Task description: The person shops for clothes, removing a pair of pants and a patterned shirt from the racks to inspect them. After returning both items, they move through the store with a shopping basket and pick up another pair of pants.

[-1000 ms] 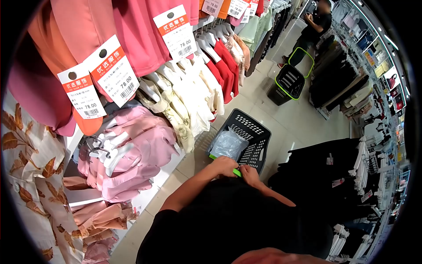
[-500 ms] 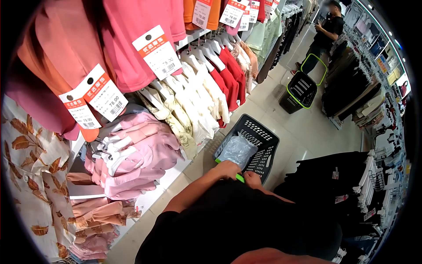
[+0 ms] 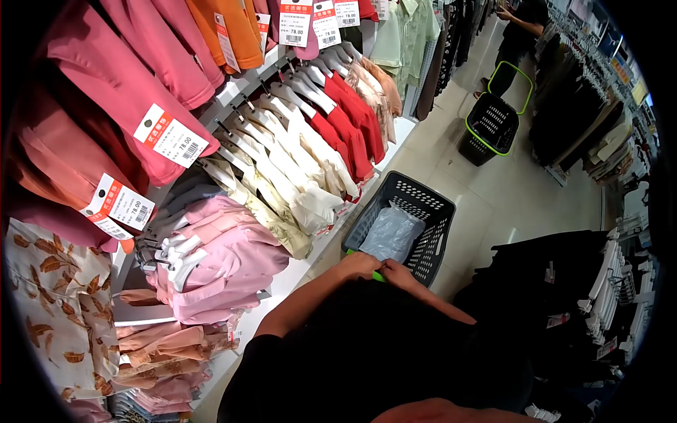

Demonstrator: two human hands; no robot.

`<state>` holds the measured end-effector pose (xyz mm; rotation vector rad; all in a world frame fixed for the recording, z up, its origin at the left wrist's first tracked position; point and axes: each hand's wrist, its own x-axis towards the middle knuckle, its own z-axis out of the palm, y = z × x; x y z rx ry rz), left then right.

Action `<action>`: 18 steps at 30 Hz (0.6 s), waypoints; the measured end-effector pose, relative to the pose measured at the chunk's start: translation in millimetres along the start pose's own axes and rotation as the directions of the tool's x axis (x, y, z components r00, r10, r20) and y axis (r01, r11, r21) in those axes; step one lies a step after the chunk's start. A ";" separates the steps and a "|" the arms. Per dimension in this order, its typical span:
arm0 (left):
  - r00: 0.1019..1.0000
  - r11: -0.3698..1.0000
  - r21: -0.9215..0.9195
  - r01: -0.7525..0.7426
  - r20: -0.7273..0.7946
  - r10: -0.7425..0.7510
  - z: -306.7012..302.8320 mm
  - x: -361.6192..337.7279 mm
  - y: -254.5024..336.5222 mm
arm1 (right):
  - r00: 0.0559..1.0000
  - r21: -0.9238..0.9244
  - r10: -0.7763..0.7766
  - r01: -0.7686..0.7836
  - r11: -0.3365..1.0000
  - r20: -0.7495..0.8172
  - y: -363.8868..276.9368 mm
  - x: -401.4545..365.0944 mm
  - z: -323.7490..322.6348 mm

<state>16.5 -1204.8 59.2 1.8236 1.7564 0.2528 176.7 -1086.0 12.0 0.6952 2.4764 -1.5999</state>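
A black plastic shopping basket (image 3: 423, 204) with a green handle (image 3: 379, 276) stands on the floor in front of me. A clear plastic-wrapped package (image 3: 391, 234) lies inside it. My left hand (image 3: 358, 265) and my right hand (image 3: 399, 273) are both closed on the green handle at the basket's near edge. My black-sleeved body fills the bottom of the view.
Racks of hanging pink, cream, red and orange garments (image 3: 282, 162) with price tags (image 3: 171, 137) line the left. Dark clothes (image 3: 557, 282) hang on the right. Further down the tiled aisle another person (image 3: 518, 35) stands by a second black basket (image 3: 490, 127).
The view has swung up and left along the clothes racks. My hands stay on the basket's green handle, and the basket sits slightly farther right in view.
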 end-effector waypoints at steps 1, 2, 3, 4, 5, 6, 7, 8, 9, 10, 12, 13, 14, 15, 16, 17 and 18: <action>1.000 1.000 -0.008 0.008 -0.022 -0.008 0.6 1.3 0.6 | 1.000 0.008 0.000 0.000 1.000 0.005 -3.6 4.0 -1.2; 0.999 1.000 -0.017 0.014 -0.046 -0.015 1.6 2.6 0.1 | 0.991 -0.036 -0.079 0.076 0.996 -0.108 -11.7 7.4 -4.5; 0.999 1.000 -0.019 0.019 -0.041 -0.019 -0.7 2.7 1.7 | 0.963 -0.089 -0.160 0.143 0.986 -0.217 -22.6 10.0 -9.3; 0.998 0.997 -0.046 0.058 -0.012 -0.058 -2.4 3.4 3.8 | 0.965 -0.084 -0.154 0.139 0.987 -0.213 -33.0 13.4 -15.9; 0.995 0.993 -0.074 0.096 0.017 -0.095 -7.7 4.4 8.7 | 0.961 -0.024 -0.176 0.175 0.984 -0.212 -47.1 16.8 -25.3; 0.991 0.989 -0.088 0.118 0.073 -0.112 -21.0 4.8 17.2 | 0.957 0.032 -0.200 0.211 0.977 -0.212 -55.3 19.9 -31.6; 0.991 0.989 -0.093 0.118 0.070 -0.112 -16.4 6.9 14.5 | 0.958 0.029 -0.199 0.209 0.978 -0.208 -60.6 23.1 -35.2; 0.998 0.998 0.002 0.066 0.025 -0.066 -13.7 9.5 10.8 | 0.959 0.049 -0.198 0.212 0.976 -0.203 -65.7 26.9 -38.9; 1.000 0.995 0.101 0.020 -0.016 -0.018 -10.9 10.5 6.7 | 0.960 0.069 -0.199 0.216 0.974 -0.197 -71.1 29.2 -41.4; 0.999 0.995 0.098 0.025 -0.024 -0.023 -7.6 8.4 1.9 | 0.958 0.047 -0.213 0.226 0.973 -0.191 -75.4 28.1 -43.7; 0.978 0.980 0.045 0.193 -0.093 -0.188 -6.8 -6.3 -4.1 | 0.962 -0.008 -0.221 0.223 0.975 -0.159 -69.1 29.3 -37.4; 0.976 0.979 0.036 0.200 -0.098 -0.196 -1.6 -17.3 -10.5 | 0.965 -0.060 -0.226 0.220 0.974 -0.134 -63.7 29.4 -33.2; 0.935 0.978 -0.113 0.178 -0.291 -0.204 10.6 -31.5 -20.8 | 0.967 -0.064 -0.227 0.221 0.973 -0.119 -55.1 30.2 -26.9; 0.850 0.959 -0.252 0.129 -0.470 -0.238 18.4 -46.8 -26.0 | 0.970 -0.111 -0.242 0.237 0.965 -0.037 -47.0 31.1 -19.7; 0.812 0.927 -0.329 0.181 -0.482 -0.329 26.4 -61.8 -30.7 | 0.966 -0.154 -0.255 0.260 0.953 0.049 -39.1 33.3 -13.0; 0.765 0.884 -0.408 0.230 -0.485 -0.423 32.4 -77.4 -31.3 | 0.964 -0.087 -0.113 0.137 0.987 0.239 -40.7 38.3 -12.1; 0.748 0.867 -0.432 0.247 -0.484 -0.455 43.1 -84.4 -25.8 | 0.955 -0.093 -0.110 0.140 0.986 0.275 -40.6 35.4 -7.4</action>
